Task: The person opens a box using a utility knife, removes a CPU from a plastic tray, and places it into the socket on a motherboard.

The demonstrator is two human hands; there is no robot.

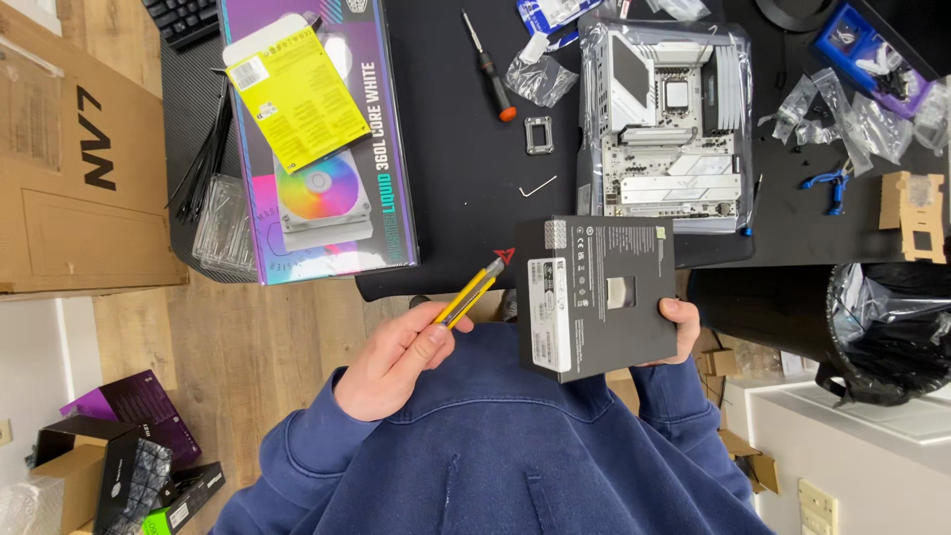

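My left hand (396, 359) grips a yellow and black utility knife (474, 289), its tip pointing up and right toward the left edge of a small black box (604, 297). My right hand (682, 332) holds that box from its right side, over my lap in front of the desk edge. The box has a white label on its left part and a small window in the middle. Knife tip and box are close; I cannot tell whether they touch. My dark blue sleeves fill the bottom of the view.
On the black desk (456, 168) lie a white motherboard in a clear bag (666, 119), a colourful cooler box (327, 159) with a yellow leaflet, a screwdriver (490, 69), a hex key (538, 185) and plastic bags. A black bin (872, 327) stands right, cardboard boxes left.
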